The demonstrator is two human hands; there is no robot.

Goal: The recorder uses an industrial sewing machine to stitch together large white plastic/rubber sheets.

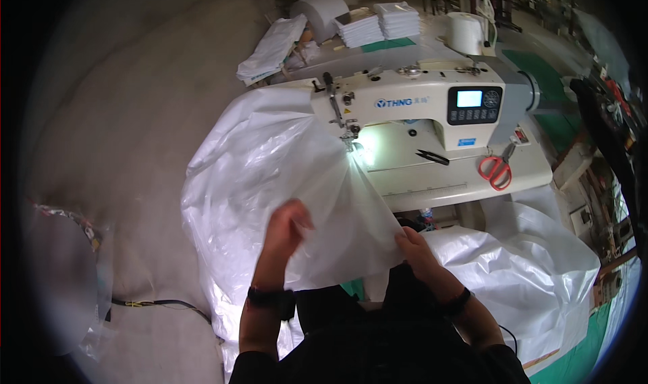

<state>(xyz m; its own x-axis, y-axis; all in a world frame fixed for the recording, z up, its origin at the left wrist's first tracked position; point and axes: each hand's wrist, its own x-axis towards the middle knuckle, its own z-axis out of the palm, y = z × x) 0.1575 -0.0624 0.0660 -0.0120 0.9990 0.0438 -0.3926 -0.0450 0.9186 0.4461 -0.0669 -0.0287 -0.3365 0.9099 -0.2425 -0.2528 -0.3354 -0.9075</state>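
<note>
Blue writing (398,103) marks the machine (413,88). The table (430,52) is pale, the floor (145,175) grey. The right hand (415,250) pinches the sheet (341,195); the left hand's (287,226) grip is too blurry to tell.

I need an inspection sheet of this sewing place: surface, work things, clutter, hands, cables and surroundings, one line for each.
Surface: pale machine bed, brightly lit beside the sewing foot.
Job's things: white sheet runs to the foot of the sewing machine, its display lit.
Clutter: black snips and red-handled scissors lie on the bed.
Hands: right hand grips the sheet's edge; left hand is blurred over the sheet, grip unclear.
Cables: dark cable on the floor at left.
Surroundings: folded white stacks and a white thread cone behind the machine; crumpled white material at right.
</note>
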